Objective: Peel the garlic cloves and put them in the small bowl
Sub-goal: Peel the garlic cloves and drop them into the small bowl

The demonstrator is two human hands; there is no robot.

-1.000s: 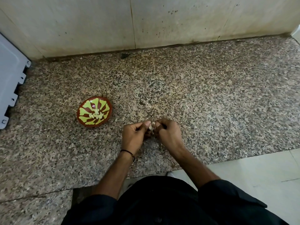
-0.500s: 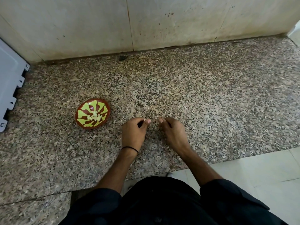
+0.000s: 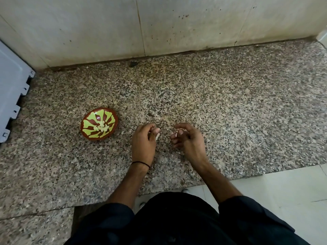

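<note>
A small red-brown bowl [image 3: 108,115] with a yellow-green pattern stands on the granite counter, left of my hands. Several pale peeled garlic cloves [image 3: 101,128] lie in its middle. My left hand [image 3: 143,144] hovers just right of the bowl, its fingers curled, and pinches a whitish garlic clove [image 3: 157,136] between thumb and fingers. A short gap away is my right hand [image 3: 189,140], with fingers curled and a small white scrap of garlic skin [image 3: 175,134] at its fingertips. Most of the clove is hidden by my fingers.
The speckled granite counter [image 3: 230,106] runs back to a stained tiled wall [image 3: 177,25]. A grey-white plastic panel [image 3: 12,82] juts in at the left edge. Pale floor tiles [image 3: 283,191] lie beyond the counter's front edge at the lower right.
My hands were joined on one clove a second ago. They have since moved apart, the left keeping the clove and the right coming away with a scrap of skin.
</note>
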